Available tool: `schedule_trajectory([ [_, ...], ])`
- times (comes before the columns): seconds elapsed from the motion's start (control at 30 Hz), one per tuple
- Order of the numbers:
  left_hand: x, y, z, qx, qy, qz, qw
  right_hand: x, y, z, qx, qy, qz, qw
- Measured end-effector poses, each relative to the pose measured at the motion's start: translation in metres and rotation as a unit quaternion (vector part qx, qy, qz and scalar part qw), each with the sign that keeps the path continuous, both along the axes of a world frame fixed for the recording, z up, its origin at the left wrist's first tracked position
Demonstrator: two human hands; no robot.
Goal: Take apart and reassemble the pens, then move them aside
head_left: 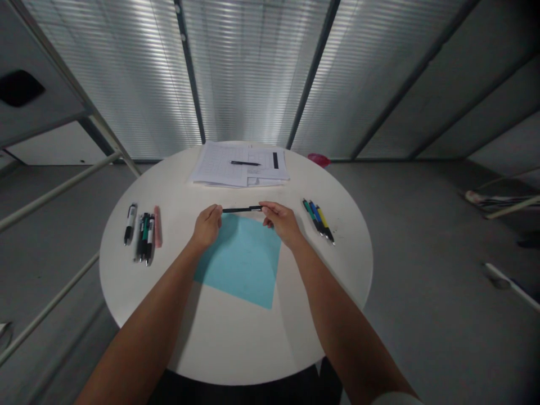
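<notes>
A slim black pen is stretched level between my two hands, above the far edge of a light blue sheet of paper. My left hand pinches one end of it, fingers closed. At the other end, where a clip shows, the thumb and fingers of my right hand grip it. The blue sheet lies at a slant on the white round table, below and between my hands.
Printed papers with a dark pen on top lie at the table's far side. Several pens and a pink stick-like item rest on the left. Three coloured pens lie right. A metal frame stands left.
</notes>
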State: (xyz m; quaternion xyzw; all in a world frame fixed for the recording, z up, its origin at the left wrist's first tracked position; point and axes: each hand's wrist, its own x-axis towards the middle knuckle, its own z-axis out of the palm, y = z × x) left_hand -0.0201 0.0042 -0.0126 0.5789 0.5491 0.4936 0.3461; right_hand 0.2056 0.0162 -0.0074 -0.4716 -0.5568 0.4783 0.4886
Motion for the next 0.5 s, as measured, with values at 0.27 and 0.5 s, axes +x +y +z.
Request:
schedule_trajectory([
  [0.27,0.0042,-0.0040,0.0015,0.015,0.000,0.001,1.000,-0.0038,-0.0023,0.0005,-0.006,0.061,0.009,0.998],
  [0.5,0.0052,-0.0025,-0.0015,0.006,-0.028,-0.009,1.000,-0.0028,0.0008,-0.0006,-0.035,0.058,0.000,0.998],
])
